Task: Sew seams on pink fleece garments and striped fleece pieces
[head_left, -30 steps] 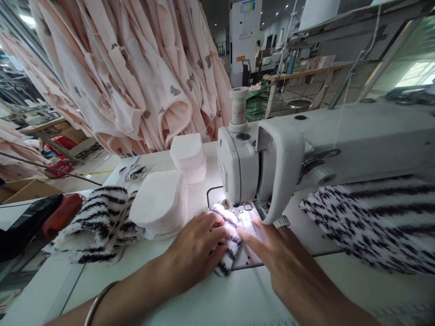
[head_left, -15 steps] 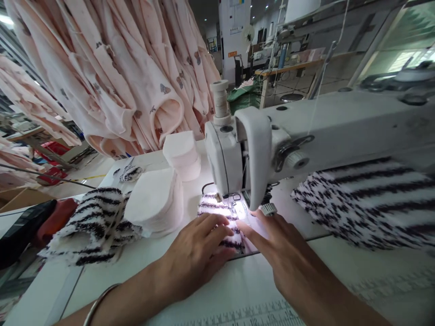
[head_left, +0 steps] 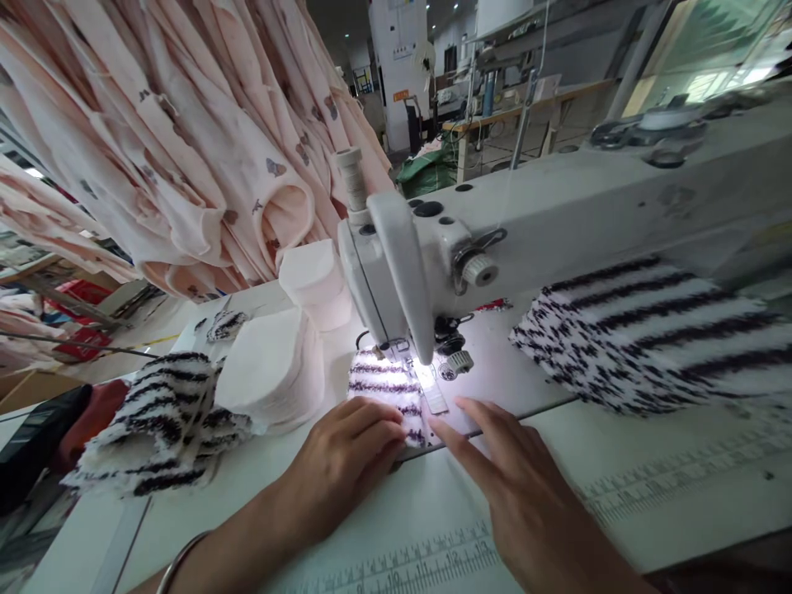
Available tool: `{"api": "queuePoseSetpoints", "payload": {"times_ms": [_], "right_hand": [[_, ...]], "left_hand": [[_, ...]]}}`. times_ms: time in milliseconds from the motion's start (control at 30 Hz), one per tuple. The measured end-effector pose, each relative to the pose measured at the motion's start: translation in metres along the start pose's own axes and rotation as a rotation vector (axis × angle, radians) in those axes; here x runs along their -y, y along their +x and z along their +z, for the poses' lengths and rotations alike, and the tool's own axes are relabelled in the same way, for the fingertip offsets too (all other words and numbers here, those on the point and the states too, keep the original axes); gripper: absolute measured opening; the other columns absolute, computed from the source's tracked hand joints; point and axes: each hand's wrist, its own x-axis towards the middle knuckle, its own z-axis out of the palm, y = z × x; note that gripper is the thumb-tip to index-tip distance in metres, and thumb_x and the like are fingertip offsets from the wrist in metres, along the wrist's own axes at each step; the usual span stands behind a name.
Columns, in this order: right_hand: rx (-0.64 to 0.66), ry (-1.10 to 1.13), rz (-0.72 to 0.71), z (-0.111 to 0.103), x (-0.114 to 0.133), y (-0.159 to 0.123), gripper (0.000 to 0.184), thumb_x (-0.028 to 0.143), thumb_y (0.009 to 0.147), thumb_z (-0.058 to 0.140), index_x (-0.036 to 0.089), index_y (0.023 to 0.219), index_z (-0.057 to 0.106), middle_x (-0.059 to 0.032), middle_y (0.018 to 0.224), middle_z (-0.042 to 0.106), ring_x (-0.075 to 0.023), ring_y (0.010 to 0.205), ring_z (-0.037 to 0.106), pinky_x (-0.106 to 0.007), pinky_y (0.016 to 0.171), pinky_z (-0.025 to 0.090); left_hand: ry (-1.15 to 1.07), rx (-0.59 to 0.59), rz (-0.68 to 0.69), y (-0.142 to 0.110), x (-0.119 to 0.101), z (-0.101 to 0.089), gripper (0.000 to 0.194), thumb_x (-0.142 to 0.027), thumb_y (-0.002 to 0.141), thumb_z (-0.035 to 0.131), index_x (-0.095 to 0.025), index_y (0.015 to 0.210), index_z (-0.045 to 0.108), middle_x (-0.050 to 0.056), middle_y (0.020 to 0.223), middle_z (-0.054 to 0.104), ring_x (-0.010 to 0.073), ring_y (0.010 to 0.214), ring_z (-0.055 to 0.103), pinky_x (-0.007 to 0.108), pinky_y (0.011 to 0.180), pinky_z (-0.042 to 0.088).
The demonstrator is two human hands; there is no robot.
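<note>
A striped fluffy fabric piece (head_left: 380, 384) in white and dark stripes lies under the presser foot of the sewing machine (head_left: 387, 272), lit by its lamp. My left hand (head_left: 346, 450) rests at the near edge of this piece, its fingers drawn together on the cloth and the thumb mostly hidden. To the right of the fabric, my right hand (head_left: 504, 462) is spread, with thumb and index fingertips near the metal needle plate (head_left: 436, 402). Nothing shows between its fingers.
Two stacks of white rounded pads, a nearer stack (head_left: 263, 363) and a farther stack (head_left: 313, 280), stand left of the machine. Crumpled striped fabric (head_left: 154, 421) lies beyond them, more striped fabric (head_left: 649, 330) at right. Pink garments (head_left: 204, 157) hang behind. Ruler markings (head_left: 433, 569) run along the front.
The view has shifted, so the machine appears farther left. My right hand has drawn back from beside the presser foot, uncovering the needle plate. My left hand stays on the striped piece.
</note>
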Motion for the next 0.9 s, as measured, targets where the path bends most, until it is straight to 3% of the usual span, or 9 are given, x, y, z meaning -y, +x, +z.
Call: {"api": "queuePoseSetpoints", "payload": {"times_ms": [233, 433, 567, 733, 900], "right_hand": [[-0.006, -0.189, -0.116, 0.007, 0.015, 0.004, 0.058, -0.003, 0.073, 0.029, 0.018, 0.121, 0.053, -0.0155, 0.124, 0.048, -0.028, 0.118, 0.044, -0.037, 0.079, 0.046], [-0.049, -0.215, -0.12, 0.013, 0.005, 0.021, 0.05, -0.002, 0.076, 0.029, 0.02, 0.112, 0.057, -0.0109, 0.124, 0.05, -0.0264, 0.119, 0.043, -0.039, 0.082, 0.044], [-0.05, -0.221, -0.191, 0.014, -0.003, 0.035, 0.05, 0.002, 0.073, 0.032, 0.022, 0.11, 0.06, -0.0094, 0.105, 0.058, -0.0258, 0.102, 0.053, -0.036, 0.068, 0.046], [-0.002, -0.255, -0.179, 0.014, -0.01, 0.045, 0.052, 0.004, 0.076, 0.032, 0.024, 0.119, 0.055, -0.0073, 0.113, 0.057, -0.0219, 0.089, 0.057, -0.036, 0.066, 0.046], [0.01, -0.257, -0.198, 0.014, -0.009, 0.039, 0.06, 0.0, 0.072, 0.03, 0.026, 0.122, 0.053, -0.0068, 0.12, 0.054, -0.0252, 0.105, 0.054, -0.037, 0.07, 0.05]], "left_hand": [[0.026, 0.03, 0.031, -0.002, -0.002, 0.007, 0.024, -0.01, 0.088, 0.051, -0.017, 0.109, 0.057, 0.007, 0.107, 0.064, 0.0188, 0.098, 0.058, 0.034, 0.082, 0.051], [0.058, 0.02, 0.007, 0.009, 0.002, 0.005, 0.02, -0.012, 0.089, 0.048, -0.016, 0.107, 0.058, 0.006, 0.105, 0.065, 0.019, 0.092, 0.059, 0.035, 0.078, 0.051], [0.131, 0.008, 0.008, 0.013, 0.012, 0.006, 0.021, -0.015, 0.091, 0.046, -0.018, 0.108, 0.057, 0.005, 0.104, 0.066, 0.0179, 0.088, 0.059, 0.034, 0.074, 0.05], [0.23, -0.019, -0.018, 0.015, 0.023, 0.009, 0.021, -0.015, 0.09, 0.046, -0.018, 0.107, 0.057, 0.004, 0.098, 0.066, 0.0193, 0.089, 0.059, 0.034, 0.075, 0.049], [0.322, -0.065, 0.004, 0.017, 0.036, 0.011, 0.018, -0.012, 0.087, 0.046, -0.017, 0.1, 0.056, 0.006, 0.087, 0.062, 0.0207, 0.083, 0.058, 0.034, 0.069, 0.047]]}}
